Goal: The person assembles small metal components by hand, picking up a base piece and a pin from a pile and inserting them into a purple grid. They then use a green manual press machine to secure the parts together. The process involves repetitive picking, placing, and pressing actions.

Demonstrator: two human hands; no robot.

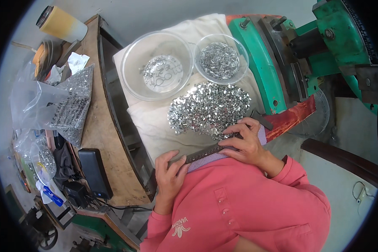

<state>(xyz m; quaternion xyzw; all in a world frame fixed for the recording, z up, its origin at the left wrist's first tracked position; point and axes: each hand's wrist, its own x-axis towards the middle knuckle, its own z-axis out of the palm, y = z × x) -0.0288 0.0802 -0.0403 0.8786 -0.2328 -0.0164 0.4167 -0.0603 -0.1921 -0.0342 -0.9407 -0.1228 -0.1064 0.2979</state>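
Observation:
A long dark metal bar with a row of small notches or holes lies across the near edge of a pale cloth, close to my body. My left hand is closed at the bar's left end, thumb and finger against it. Toward its right end, my right hand has curled fingers on both sides of the bar; whether a small part is also pinched there is hidden. Just beyond the bar spreads a pile of small shiny metal pieces. A short dark metal piece sits beside my right fingers.
Behind the pile stand a large clear tub with few pieces and a smaller tub of metal pins. A green machine borders the right. On the left wooden bench are a bag of parts, a black box and a yellow jar.

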